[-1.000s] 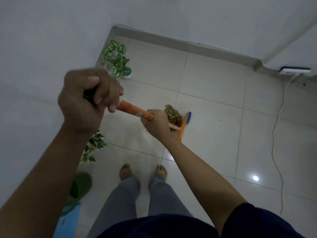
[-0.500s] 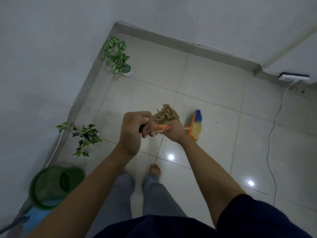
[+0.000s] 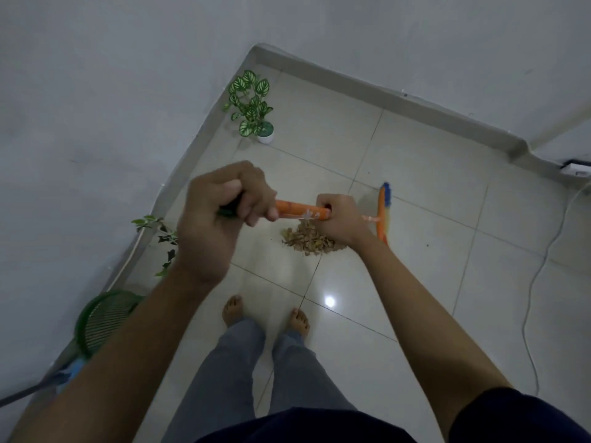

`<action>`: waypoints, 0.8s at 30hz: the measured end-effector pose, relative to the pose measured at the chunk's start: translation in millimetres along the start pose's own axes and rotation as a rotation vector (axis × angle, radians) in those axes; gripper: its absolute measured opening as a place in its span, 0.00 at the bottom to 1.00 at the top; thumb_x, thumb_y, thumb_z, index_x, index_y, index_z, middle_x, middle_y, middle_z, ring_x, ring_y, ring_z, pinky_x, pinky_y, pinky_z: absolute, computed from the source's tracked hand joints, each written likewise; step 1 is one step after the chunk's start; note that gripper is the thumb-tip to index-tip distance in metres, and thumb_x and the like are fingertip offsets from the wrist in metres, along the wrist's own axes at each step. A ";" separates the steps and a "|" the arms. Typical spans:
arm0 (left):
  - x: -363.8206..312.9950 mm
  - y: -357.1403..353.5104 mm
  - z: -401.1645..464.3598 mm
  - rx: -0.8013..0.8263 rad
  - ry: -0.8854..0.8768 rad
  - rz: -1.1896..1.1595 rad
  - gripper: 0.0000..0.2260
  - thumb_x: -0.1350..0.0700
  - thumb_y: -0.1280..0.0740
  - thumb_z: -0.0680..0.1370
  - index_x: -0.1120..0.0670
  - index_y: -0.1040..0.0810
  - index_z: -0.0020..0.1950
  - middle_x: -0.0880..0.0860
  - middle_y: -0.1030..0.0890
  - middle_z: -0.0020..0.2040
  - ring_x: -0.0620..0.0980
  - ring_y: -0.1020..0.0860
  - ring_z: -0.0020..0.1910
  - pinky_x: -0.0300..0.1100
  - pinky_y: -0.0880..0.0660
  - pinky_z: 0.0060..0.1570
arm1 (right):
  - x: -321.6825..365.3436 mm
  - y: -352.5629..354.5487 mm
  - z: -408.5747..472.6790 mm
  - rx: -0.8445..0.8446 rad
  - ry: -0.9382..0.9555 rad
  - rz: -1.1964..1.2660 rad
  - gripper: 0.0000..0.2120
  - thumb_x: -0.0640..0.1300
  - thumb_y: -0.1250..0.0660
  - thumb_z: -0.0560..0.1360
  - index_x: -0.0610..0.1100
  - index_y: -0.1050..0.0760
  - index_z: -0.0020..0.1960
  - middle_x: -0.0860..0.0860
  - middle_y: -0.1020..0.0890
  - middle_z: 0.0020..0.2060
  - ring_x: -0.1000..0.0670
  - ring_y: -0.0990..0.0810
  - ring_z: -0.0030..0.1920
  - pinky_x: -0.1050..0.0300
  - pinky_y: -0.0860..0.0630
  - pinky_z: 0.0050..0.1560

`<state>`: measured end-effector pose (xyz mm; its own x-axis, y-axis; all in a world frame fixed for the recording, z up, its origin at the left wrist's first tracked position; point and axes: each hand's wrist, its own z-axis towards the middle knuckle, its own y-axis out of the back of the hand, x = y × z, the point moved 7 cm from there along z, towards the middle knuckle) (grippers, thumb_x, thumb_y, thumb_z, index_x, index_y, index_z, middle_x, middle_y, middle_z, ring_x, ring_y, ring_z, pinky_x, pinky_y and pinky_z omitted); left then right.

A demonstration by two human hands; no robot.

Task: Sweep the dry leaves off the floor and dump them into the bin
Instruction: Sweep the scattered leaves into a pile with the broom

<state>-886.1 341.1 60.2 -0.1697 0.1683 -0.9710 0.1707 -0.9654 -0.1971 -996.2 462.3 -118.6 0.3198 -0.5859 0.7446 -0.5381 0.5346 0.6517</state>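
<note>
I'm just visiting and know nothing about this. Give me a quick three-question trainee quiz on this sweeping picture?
1. True or false: both the left hand and the right hand grip the orange broom handle.
2. The heap of dry brown leaves lies: A) in the bin, B) on the tiled floor, C) on a dustpan.
3. Fill in: the green mesh bin stands by the ___ wall, near the person's left arm.

Key: 1 true; 2 B; 3 left.
</note>
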 end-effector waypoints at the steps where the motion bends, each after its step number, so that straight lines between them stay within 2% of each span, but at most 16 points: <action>1: 11.7 -4.2 0.9 -0.029 0.034 0.007 0.12 0.56 0.44 0.72 0.48 0.30 0.29 0.47 0.31 0.27 0.52 0.29 0.32 0.43 0.30 0.42 | -9.6 6.8 3.3 -0.010 -0.010 0.000 0.08 0.42 0.33 0.63 0.44 0.33 0.31 0.51 0.30 0.25 0.52 0.32 0.28 0.59 0.38 0.29; 4: 46.9 -15.6 0.1 -0.129 0.147 0.077 0.13 0.59 0.47 0.72 0.51 0.33 0.27 0.46 0.30 0.26 0.50 0.28 0.32 0.39 0.29 0.44 | -42.1 8.8 11.0 -0.025 -0.120 0.003 0.11 0.39 0.29 0.66 0.42 0.31 0.35 0.49 0.26 0.30 0.54 0.31 0.30 0.65 0.36 0.30; 6: 63.0 -24.3 -4.4 -0.158 0.179 0.136 0.11 0.55 0.45 0.71 0.53 0.34 0.28 0.47 0.31 0.26 0.49 0.28 0.32 0.40 0.28 0.44 | -56.5 0.2 13.1 -0.029 -0.179 0.043 0.09 0.35 0.30 0.66 0.42 0.30 0.37 0.46 0.22 0.33 0.51 0.26 0.34 0.69 0.33 0.32; 8: 70.6 -31.3 -11.4 -0.161 0.190 0.156 0.11 0.53 0.45 0.70 0.53 0.34 0.28 0.48 0.31 0.27 0.47 0.27 0.33 0.44 0.28 0.44 | -61.7 -13.3 13.0 0.000 -0.188 0.096 0.08 0.32 0.31 0.65 0.42 0.30 0.37 0.43 0.20 0.35 0.47 0.23 0.38 0.62 0.29 0.38; 13: 56.3 -23.2 -27.7 -0.184 0.150 0.167 0.10 0.53 0.47 0.70 0.53 0.35 0.30 0.47 0.30 0.27 0.50 0.28 0.33 0.38 0.27 0.41 | -35.3 -51.8 4.0 0.179 -0.104 0.120 0.16 0.31 0.34 0.67 0.47 0.37 0.31 0.55 0.33 0.26 0.57 0.35 0.29 0.62 0.38 0.32; 16: 38.8 -14.7 -41.0 -0.202 0.100 0.155 0.10 0.53 0.47 0.71 0.49 0.33 0.30 0.45 0.30 0.28 0.47 0.27 0.33 0.40 0.28 0.40 | -16.6 -65.1 -5.4 0.242 -0.050 0.133 0.18 0.32 0.36 0.69 0.48 0.41 0.30 0.56 0.35 0.26 0.57 0.37 0.28 0.63 0.39 0.32; 18: 27.3 -12.1 -49.5 -0.188 0.067 0.128 0.11 0.54 0.47 0.71 0.45 0.31 0.29 0.44 0.30 0.28 0.46 0.27 0.33 0.40 0.28 0.40 | -8.4 -69.7 -10.1 0.276 -0.026 0.144 0.18 0.33 0.36 0.69 0.48 0.41 0.30 0.55 0.35 0.26 0.55 0.36 0.29 0.57 0.37 0.33; 20: 16.5 -8.6 -55.7 -0.173 0.030 0.108 0.12 0.55 0.47 0.72 0.45 0.30 0.30 0.43 0.30 0.29 0.46 0.28 0.33 0.40 0.29 0.41 | 0.9 -68.3 -13.3 0.270 -0.011 0.142 0.19 0.34 0.36 0.69 0.50 0.42 0.29 0.55 0.35 0.25 0.54 0.36 0.29 0.55 0.37 0.34; 24: -7.1 1.2 -62.4 -0.166 -0.047 0.022 0.13 0.56 0.48 0.72 0.46 0.30 0.30 0.43 0.29 0.28 0.47 0.28 0.31 0.38 0.28 0.41 | 29.1 -50.7 -20.5 0.155 0.041 0.090 0.18 0.35 0.38 0.67 0.51 0.43 0.28 0.55 0.35 0.24 0.54 0.36 0.27 0.56 0.38 0.32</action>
<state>-824.1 351.2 58.5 -0.2082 0.1345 -0.9688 0.3322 -0.9219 -0.1993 -943.6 430.7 -127.0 0.2948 -0.5126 0.8064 -0.6787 0.4818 0.5543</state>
